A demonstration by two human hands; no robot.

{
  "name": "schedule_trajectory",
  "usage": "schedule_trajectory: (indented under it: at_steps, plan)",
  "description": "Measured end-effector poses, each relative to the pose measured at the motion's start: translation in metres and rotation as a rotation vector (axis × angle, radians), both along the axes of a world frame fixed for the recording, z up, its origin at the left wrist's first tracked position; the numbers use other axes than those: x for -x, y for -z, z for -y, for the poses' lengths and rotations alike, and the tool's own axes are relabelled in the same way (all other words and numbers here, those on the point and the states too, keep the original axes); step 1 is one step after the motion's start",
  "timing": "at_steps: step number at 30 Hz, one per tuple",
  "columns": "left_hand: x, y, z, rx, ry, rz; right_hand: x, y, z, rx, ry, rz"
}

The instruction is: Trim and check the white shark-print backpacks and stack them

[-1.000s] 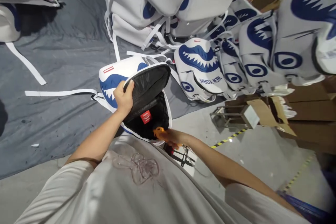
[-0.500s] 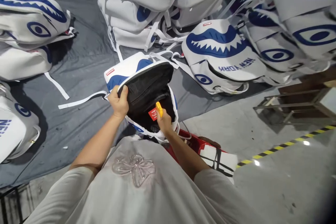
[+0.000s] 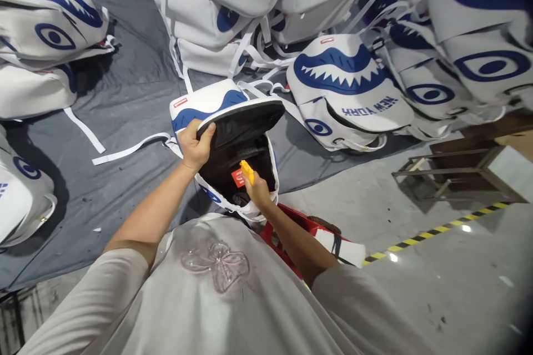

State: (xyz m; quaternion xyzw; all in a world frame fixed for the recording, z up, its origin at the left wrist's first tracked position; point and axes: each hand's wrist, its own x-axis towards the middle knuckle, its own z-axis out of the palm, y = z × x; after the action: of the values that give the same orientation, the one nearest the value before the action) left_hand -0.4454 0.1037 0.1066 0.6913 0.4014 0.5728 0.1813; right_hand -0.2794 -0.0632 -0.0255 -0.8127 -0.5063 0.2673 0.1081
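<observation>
A white backpack (image 3: 204, 105) with a blue shark-mouth print stands open in front of me on a grey sheet. Its black lining and a small red label (image 3: 237, 178) show inside. My left hand (image 3: 196, 146) grips the edge of the black-lined flap (image 3: 239, 122) and holds it up. My right hand (image 3: 257, 190) is at the bag's opening, closed around a small yellow-orange tool (image 3: 247, 171) whose tip sits beside the red label.
Many matching white and blue shark backpacks (image 3: 345, 86) are piled at the back, right and left on the grey sheet (image 3: 125, 89). White straps (image 3: 129, 150) trail over it. A metal frame (image 3: 453, 172) stands on the concrete floor at right, near yellow-black tape (image 3: 433, 233). A red box (image 3: 291, 222) sits by my right arm.
My right hand came from low at the right up into the bag's opening with the yellow tool. The left hand keeps hold of the flap. The view swung left.
</observation>
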Motion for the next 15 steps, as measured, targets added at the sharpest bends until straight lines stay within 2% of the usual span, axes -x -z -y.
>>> schedule_trajectory:
  at_steps: [6, 15]
  plan:
    - [0.003, 0.007, 0.000, 0.056, -0.089, 0.006, 0.001, 0.002, 0.003, 0.005, 0.018, -0.008]
    - [0.001, 0.007, -0.001, 0.049, -0.069, 0.022, 0.002, 0.015, 0.006, -0.036, 0.066, -0.045]
